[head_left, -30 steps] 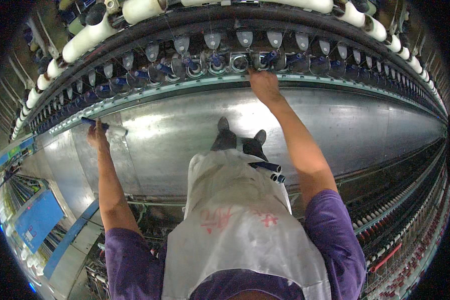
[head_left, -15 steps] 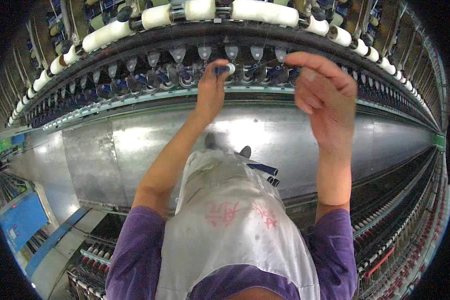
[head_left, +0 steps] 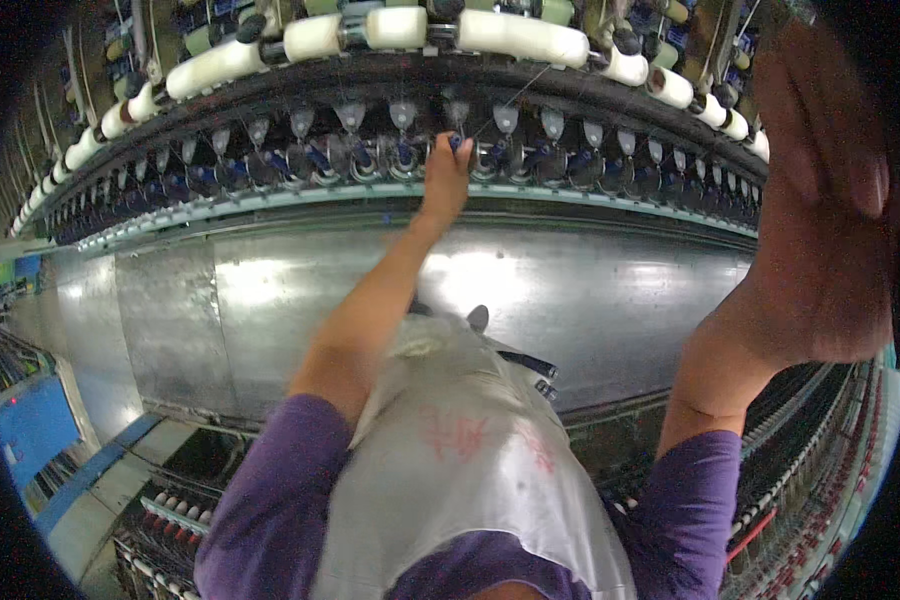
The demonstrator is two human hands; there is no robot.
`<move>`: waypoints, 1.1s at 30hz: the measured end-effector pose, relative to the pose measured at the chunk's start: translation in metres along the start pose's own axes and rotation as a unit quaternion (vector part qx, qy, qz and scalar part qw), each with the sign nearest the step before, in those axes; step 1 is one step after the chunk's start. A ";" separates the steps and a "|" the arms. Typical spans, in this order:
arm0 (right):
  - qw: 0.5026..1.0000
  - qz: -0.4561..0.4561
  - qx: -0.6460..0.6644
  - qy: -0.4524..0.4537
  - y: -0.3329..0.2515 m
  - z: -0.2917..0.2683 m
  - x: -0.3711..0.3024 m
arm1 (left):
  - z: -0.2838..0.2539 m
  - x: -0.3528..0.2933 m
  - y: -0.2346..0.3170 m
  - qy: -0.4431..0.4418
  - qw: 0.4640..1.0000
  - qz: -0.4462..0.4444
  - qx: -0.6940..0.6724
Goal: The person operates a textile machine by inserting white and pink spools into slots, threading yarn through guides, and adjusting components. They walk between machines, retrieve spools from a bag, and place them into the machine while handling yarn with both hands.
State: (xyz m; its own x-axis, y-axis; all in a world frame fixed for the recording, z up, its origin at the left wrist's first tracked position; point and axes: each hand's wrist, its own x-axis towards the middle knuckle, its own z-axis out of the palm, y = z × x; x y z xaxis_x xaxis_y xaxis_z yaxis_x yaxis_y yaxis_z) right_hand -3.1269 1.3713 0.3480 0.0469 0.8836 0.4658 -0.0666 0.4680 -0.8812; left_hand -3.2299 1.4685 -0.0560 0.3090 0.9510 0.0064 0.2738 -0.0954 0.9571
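Note:
My left hand point(head_left: 446, 182) reaches to the row of spindles and is closed around a small blue bobbin point(head_left: 455, 142). Its fingers hide most of the bobbin, so I cannot tell whether it sits on a spindle. A thin yarn point(head_left: 522, 92) slants up and right from near that hand. Raised high at the right, close to the camera, my right hand point(head_left: 820, 210) looks dark, with its fingers curled together. Its fingertips fade into the dark rim, and whatever they hold is hidden.
White rollers point(head_left: 523, 38) run along the spinning frame above the spindles. More blue bobbins point(head_left: 542, 157) stand on both sides of my left hand. A pale rail point(head_left: 610, 197) edges the machine before the shiny metal floor point(head_left: 300, 300). Another machine row point(head_left: 760, 510) stands at lower right.
My right hand has swung up and right, from beside the spindles to close before the camera. My left hand stays at the spindles with the bobbin. A slanting yarn now shows.

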 end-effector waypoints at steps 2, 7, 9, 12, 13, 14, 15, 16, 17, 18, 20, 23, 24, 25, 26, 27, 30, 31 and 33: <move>0.999 0.010 -0.032 -0.005 0.004 0.000 0.005 | 0.008 0.000 -0.010 0.025 0.998 -0.015 -0.051; 0.992 0.017 -0.121 -0.036 0.019 0.006 0.016 | 0.020 0.003 -0.018 0.079 0.997 -0.014 0.023; 0.985 0.017 -0.166 -0.041 0.027 0.008 0.017 | 0.014 -0.006 -0.007 0.041 0.998 -0.014 0.037; 0.961 -0.001 -0.276 -0.017 0.053 0.006 0.005 | -0.016 -0.020 0.032 0.003 0.995 -0.012 0.102; 0.936 -0.025 -0.350 0.023 0.072 0.003 -0.008 | -0.033 -0.030 0.050 0.004 0.996 0.047 0.078; 0.920 -0.028 -0.384 0.067 0.100 -0.001 -0.025 | -0.051 -0.041 0.070 0.011 0.989 0.143 0.038; 0.917 0.017 -0.381 0.117 0.135 -0.005 -0.048 | -0.071 -0.045 0.093 -0.001 0.980 0.198 -0.004; 0.903 0.059 -0.395 0.157 0.177 -0.007 -0.073 | -0.094 -0.039 0.114 -0.040 0.963 0.265 0.025; 0.856 0.142 -0.463 0.182 0.222 -0.009 -0.102 | -0.111 -0.032 0.137 -0.067 0.941 0.330 0.044; 0.875 0.158 -0.413 0.197 0.266 -0.007 -0.129 | -0.117 -0.019 0.158 -0.064 0.904 0.410 0.102; 0.894 0.331 -0.184 0.240 0.336 0.006 -0.167 | -0.115 0.019 0.196 -0.045 0.815 0.537 0.212; 0.913 0.318 -0.032 0.252 0.369 0.030 -0.168 | -0.099 0.063 0.233 0.017 0.611 0.640 0.465; 0.929 0.295 0.008 0.222 0.364 0.031 -0.158 | -0.095 0.073 0.240 0.019 0.550 0.651 0.522; 0.924 0.273 -0.154 0.220 0.354 0.028 -0.147 | -0.090 0.079 0.246 -0.021 0.550 0.647 0.528; 0.911 0.231 -0.284 0.187 0.339 0.020 -0.134 | -0.086 0.081 0.251 -0.060 0.549 0.642 0.532; 0.886 0.141 -0.410 0.164 0.323 0.009 -0.123 | -0.085 0.075 0.254 -0.074 0.601 0.599 0.524; 0.831 0.041 -0.549 0.078 0.283 -0.026 -0.104 | -0.088 0.037 0.264 -0.099 0.706 0.489 0.503; 0.783 -0.031 -0.619 0.054 0.274 -0.033 -0.099 | -0.098 0.020 0.262 -0.148 0.765 0.522 0.346; 0.817 -0.045 -0.570 0.076 0.254 -0.037 -0.078 | -0.117 -0.027 0.263 -0.325 0.819 0.416 0.227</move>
State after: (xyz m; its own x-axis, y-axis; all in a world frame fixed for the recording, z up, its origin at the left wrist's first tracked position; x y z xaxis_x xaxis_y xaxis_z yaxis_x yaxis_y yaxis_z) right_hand -3.1109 1.4209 0.0850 0.1294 0.7945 0.5933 0.9115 0.1404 -0.3867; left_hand -3.2723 1.4524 0.2296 0.9393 0.1585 0.3042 -0.0131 -0.8696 0.4935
